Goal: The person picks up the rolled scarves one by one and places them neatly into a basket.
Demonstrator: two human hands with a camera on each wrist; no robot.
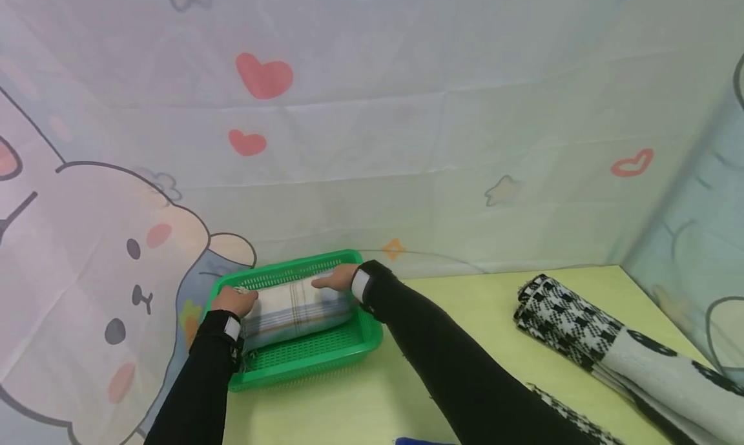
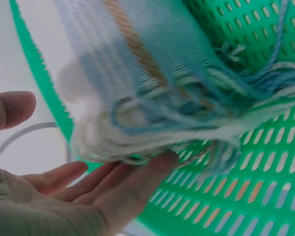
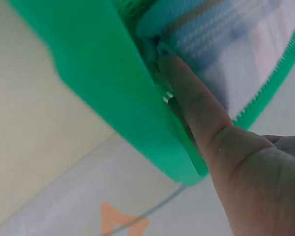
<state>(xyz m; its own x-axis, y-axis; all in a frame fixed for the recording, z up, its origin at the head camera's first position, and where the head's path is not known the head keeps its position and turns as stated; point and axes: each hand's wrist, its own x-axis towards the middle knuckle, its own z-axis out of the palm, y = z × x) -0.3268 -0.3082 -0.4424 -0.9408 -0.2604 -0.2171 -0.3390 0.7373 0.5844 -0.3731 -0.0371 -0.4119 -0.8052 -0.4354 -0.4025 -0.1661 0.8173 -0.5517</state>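
A rolled plaid scarf (image 1: pixel 296 306) in white, blue and tan, with fringe at its end, lies in a green plastic basket (image 1: pixel 302 362). At the scarf's left end is my left hand (image 1: pixel 235 301). In the left wrist view its fingers (image 2: pixel 130 196) are extended, touching the fringe (image 2: pixel 152 128) from beside and below, and the thumb stands apart. My right hand (image 1: pixel 338 278) reaches over the basket's right end. In the right wrist view one straight finger (image 3: pixel 194 98) touches the scarf's end beside the basket wall; its other fingers are mostly hidden.
The basket stands on a pale yellow table (image 1: pixel 453 322) against a printed cloth backdrop (image 1: pixel 372 141). At the right lies a folded black-and-white patterned textile (image 1: pixel 572 319). A fringed edge (image 1: pixel 572 414) and a blue item (image 1: pixel 421 441) show near the front.
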